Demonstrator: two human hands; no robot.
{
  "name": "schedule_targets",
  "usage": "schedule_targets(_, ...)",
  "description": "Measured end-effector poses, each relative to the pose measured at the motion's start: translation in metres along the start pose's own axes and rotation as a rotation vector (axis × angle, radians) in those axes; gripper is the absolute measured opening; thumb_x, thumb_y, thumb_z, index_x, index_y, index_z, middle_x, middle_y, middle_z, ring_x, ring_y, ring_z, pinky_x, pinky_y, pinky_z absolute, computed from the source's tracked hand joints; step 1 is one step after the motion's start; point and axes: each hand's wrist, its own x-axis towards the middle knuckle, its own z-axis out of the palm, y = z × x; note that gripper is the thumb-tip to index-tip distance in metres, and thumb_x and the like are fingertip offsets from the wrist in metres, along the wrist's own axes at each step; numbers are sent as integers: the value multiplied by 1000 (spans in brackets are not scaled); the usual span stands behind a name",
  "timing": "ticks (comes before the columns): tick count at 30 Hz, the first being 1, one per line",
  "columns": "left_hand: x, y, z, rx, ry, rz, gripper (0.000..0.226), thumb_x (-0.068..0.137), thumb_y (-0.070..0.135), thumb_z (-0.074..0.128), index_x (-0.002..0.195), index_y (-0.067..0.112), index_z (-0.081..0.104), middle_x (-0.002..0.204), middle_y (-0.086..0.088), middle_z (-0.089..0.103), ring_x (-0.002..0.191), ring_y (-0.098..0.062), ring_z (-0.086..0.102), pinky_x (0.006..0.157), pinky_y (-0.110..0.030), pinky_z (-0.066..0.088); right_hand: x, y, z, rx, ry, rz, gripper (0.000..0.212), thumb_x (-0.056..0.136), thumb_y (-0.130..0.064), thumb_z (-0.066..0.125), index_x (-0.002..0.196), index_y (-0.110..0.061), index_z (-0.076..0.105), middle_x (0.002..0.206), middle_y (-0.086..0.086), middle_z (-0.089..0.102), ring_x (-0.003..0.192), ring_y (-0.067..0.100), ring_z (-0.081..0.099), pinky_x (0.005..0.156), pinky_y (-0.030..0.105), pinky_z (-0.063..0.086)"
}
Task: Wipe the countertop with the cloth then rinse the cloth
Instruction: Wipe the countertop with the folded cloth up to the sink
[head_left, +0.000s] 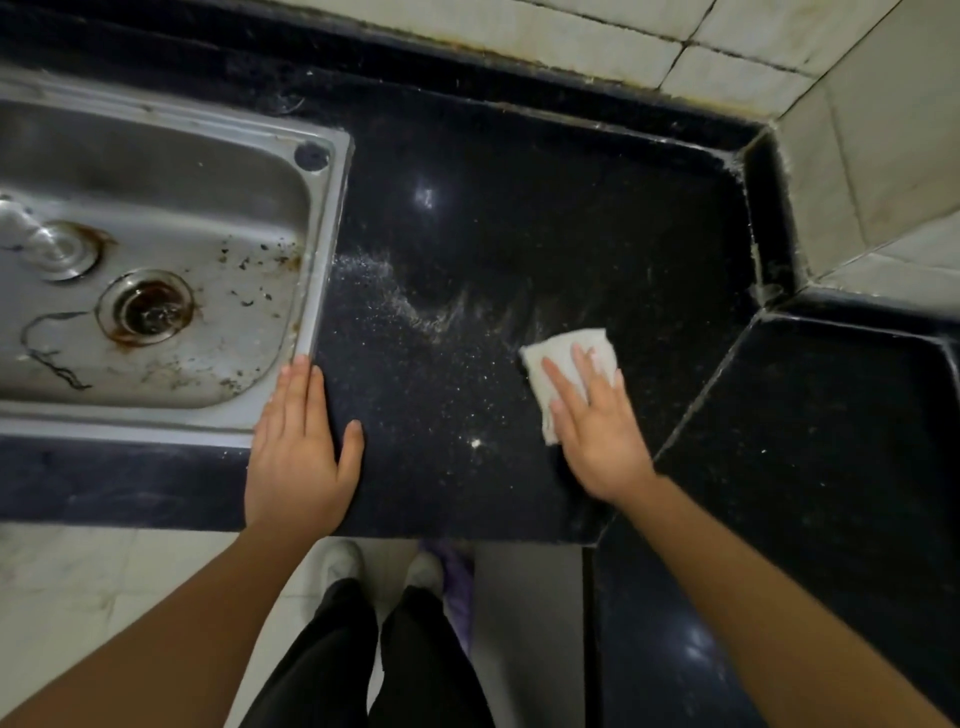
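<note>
A folded white cloth (563, 351) lies on the black speckled countertop (545, 208), right of its middle. My right hand (597, 426) presses flat on the cloth with straight fingers and covers its near half. My left hand (301, 447) rests flat on the counter's front part, its fingertips touching the right rim of the steel sink (322, 249). Pale dusty smears (415, 301) streak the counter between the sink and the cloth.
The sink basin at left is stained, with a rusty drain (148, 309) and a tap spout (36, 234) above it. Tiled walls (883, 156) close the back and right. A lower black counter section (805, 441) angles off at the right. My legs stand below the front edge.
</note>
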Motion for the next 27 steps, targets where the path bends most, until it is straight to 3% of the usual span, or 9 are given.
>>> schedule_targets(3, 1, 0, -1, 3, -6, 1, 72, 93, 46, 24, 148, 0, 22, 156, -15, 19, 145, -27, 16, 117, -39, 14, -57, -13, 19, -6, -83, -135, 49, 102, -32, 25, 150, -24, 27, 157, 12, 21, 146, 30, 15, 117, 46, 13)
schedule_targets(8, 1, -1, -2, -3, -8, -4, 72, 93, 47, 23, 147, -1, 24, 156, -15, 21, 144, -29, 18, 116, -40, 16, -61, 13, 11, -122, -140, -325, 49, 104, -38, 13, 150, -24, 23, 156, 7, 24, 145, 23, 13, 118, 40, 12)
schedule_targets(10, 1, -1, -1, -9, -9, -9, 72, 93, 47, 24, 147, 0, 24, 156, -14, 21, 144, -27, 18, 115, -39, 16, -30, 31, 3, -134, -90, -220, 50, 104, -38, 9, 151, -24, 17, 155, 11, 26, 145, 30, 12, 116, 44, 12)
schedule_targets(15, 1, -2, 0, -4, -13, -12, 71, 93, 48, 23, 148, 2, 22, 157, -12, 18, 145, -24, 15, 116, -35, 11, 68, 47, -25, 23, -34, 324, 54, 103, -40, 18, 153, -28, 4, 161, 10, -4, 147, 24, -7, 117, 41, -5)
schedule_targets(19, 2, -2, 1, -13, -14, -10, 72, 93, 48, 24, 148, 3, 22, 158, -11, 17, 145, -24, 14, 116, -36, 12, 104, 26, -33, 78, -50, 465, 55, 103, -42, 15, 153, -28, -2, 160, 11, -10, 147, 24, -11, 117, 43, -9)
schedule_targets(23, 2, -2, -1, -16, -16, -19, 71, 93, 47, 25, 148, 2, 23, 157, -12, 18, 145, -24, 14, 116, -37, 13, 43, -20, -1, -30, -20, 153, 57, 98, -47, 10, 152, -29, 2, 160, 15, 3, 147, 30, -1, 117, 45, -2)
schedule_targets(27, 1, -3, 0, -7, -31, -16, 71, 93, 47, 25, 148, 2, 22, 157, -12, 18, 145, -24, 13, 115, -36, 12, -34, -52, 19, -52, -159, -175, 53, 100, -48, 10, 151, -37, -1, 160, 1, -1, 147, 20, -7, 117, 35, -10)
